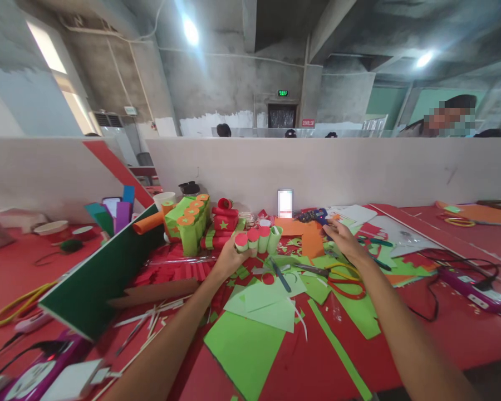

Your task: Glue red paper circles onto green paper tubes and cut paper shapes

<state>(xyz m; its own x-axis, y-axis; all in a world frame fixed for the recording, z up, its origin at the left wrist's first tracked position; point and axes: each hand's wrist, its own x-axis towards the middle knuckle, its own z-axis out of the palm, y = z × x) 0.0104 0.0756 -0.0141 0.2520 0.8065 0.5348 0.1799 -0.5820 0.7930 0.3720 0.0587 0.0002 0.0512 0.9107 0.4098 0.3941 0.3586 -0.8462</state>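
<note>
My left hand (231, 258) is closed around a joined row of light green paper tubes (262, 240). Red discs cover the ends of most of them, while the rightmost tube's end looks open. My right hand (343, 239) grips a dark blue glue gun (319, 215), its nozzle pointing left above orange paper (293, 227). The gun and the tubes are apart. Below the tubes lie a loose red disc (268, 278), a slim dark tool like tweezers (280, 275) and sheets of green paper (246, 345).
Orange-handled scissors (345, 285) lie among green scraps. To the left stand green and orange paper tubes (190, 228), red paper rolls (224, 223) and a dark green board (96, 273). Purple power strips (476, 291) with cords sit at both sides. A white partition (334, 167) runs behind.
</note>
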